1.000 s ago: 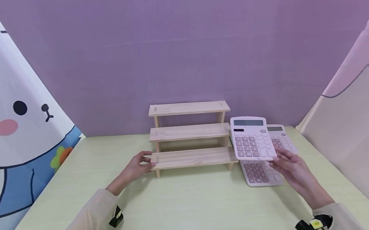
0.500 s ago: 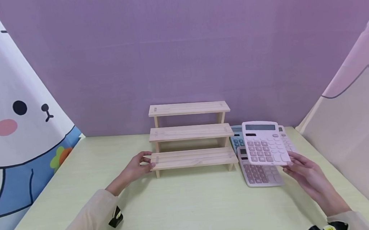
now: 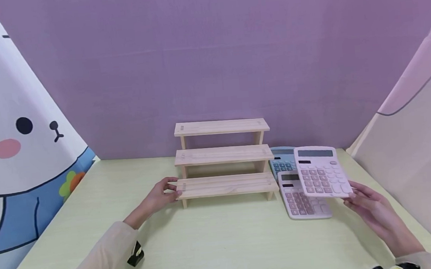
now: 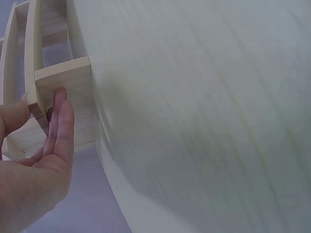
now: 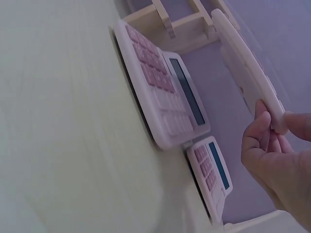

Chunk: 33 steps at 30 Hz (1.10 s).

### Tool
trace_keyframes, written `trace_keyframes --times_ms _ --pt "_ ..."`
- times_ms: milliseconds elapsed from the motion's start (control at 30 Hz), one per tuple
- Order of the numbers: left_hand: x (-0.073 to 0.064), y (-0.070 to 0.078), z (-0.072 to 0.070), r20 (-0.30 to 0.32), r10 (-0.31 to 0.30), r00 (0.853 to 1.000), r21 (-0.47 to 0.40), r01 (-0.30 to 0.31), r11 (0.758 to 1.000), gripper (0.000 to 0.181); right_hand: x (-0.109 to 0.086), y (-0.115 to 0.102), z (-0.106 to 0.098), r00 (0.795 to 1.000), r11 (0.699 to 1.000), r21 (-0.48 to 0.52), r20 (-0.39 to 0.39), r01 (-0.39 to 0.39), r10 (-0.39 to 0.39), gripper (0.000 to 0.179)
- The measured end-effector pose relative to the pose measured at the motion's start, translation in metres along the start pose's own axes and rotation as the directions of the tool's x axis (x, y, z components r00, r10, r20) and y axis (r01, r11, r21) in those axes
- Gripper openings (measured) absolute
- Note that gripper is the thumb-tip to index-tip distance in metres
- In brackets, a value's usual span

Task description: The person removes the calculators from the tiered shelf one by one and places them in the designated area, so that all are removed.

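My left hand (image 3: 159, 198) grips the left end of the lowest step of a three-tier wooden display stand (image 3: 222, 155); in the left wrist view its thumb is on one face of the board (image 4: 34, 53) and its fingers on the other. My right hand (image 3: 375, 212) pinches a white calculator with pink keys (image 3: 323, 172) by its lower right corner. That calculator is held up off the table, seen edge-on in the right wrist view. Under its left side lies another pink-keyed calculator (image 3: 301, 206) on the table.
Behind these, right beside the stand, a blue calculator (image 3: 283, 158) lies partly covered. A further pink-keyed calculator (image 5: 211, 170) shows on the table in the right wrist view. Purple cloth (image 3: 209, 59) rises behind the pale table (image 3: 216, 244), with printed cloths at both sides.
My right hand has carried the pink-keyed calculator to the right and slightly nearer, away from the stand, uncovering the blue calculator. The left hand stays on the stand.
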<state>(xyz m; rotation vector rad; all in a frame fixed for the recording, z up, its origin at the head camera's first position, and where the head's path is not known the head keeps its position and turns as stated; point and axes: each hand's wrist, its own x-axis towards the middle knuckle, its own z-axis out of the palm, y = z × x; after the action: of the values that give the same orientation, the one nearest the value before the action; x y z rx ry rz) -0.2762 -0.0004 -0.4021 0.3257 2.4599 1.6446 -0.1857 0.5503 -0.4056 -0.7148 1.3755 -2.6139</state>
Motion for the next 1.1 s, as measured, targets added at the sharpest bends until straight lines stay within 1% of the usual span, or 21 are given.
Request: trace_keyframes --times_ms 167,300,633,833,900,1000,1100 --pt "0.000 -0.001 0.000 0.002 0.009 1.000 0.000 -0.009 1.000 0.051 -0.005 -0.004 -0.009 1.000 1.000 0.014 0.021 0.000 0.000 0.053" --pt "0.001 -0.002 -0.001 0.003 0.017 1.000 -0.002 -0.017 1.000 0.050 -0.008 -0.006 -0.017 0.999 1.000 0.002 0.035 -0.003 0.003 0.054" --pt "0.002 -0.003 -0.001 0.002 0.022 1.000 0.005 -0.022 1.000 0.049 -0.019 -0.013 -0.037 0.998 0.999 0.022 0.041 -0.049 0.048 0.053" --pt "0.002 -0.004 0.000 0.008 0.041 0.999 -0.004 -0.041 0.999 0.049 -0.023 -0.018 -0.048 0.993 0.996 0.070 0.108 -0.064 0.056 0.055" --pt "0.002 -0.004 -0.001 0.013 0.049 0.999 -0.003 -0.049 0.999 0.050 -0.024 -0.019 -0.052 0.990 0.995 0.073 0.125 -0.072 0.063 0.055" --pt "0.002 -0.004 -0.001 0.013 0.048 0.999 -0.012 -0.048 0.999 0.050 -0.027 -0.022 -0.057 0.989 0.994 0.066 0.119 -0.091 0.083 0.056" --pt "0.001 -0.004 -0.001 0.013 0.049 0.999 -0.012 -0.049 0.999 0.050 -0.030 -0.024 -0.061 0.990 0.992 0.062 0.092 -0.113 0.107 0.056"
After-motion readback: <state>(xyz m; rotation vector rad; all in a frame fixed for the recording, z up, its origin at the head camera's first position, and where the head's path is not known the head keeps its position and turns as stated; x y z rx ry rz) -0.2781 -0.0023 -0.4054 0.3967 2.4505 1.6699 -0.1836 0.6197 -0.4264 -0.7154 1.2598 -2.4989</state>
